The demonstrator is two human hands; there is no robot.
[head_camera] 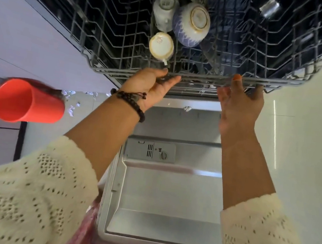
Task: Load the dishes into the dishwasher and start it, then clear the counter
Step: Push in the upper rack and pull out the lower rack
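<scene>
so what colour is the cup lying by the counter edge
Bright orange-red cup, seen in the head view.

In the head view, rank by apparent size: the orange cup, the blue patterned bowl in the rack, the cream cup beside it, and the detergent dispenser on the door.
1. Orange cup, though it sits nearer the camera, so this may mislead.
2. Detergent dispenser.
3. Blue patterned bowl; close to the dispenser, so that order is unsure.
4. Cream cup.
</scene>
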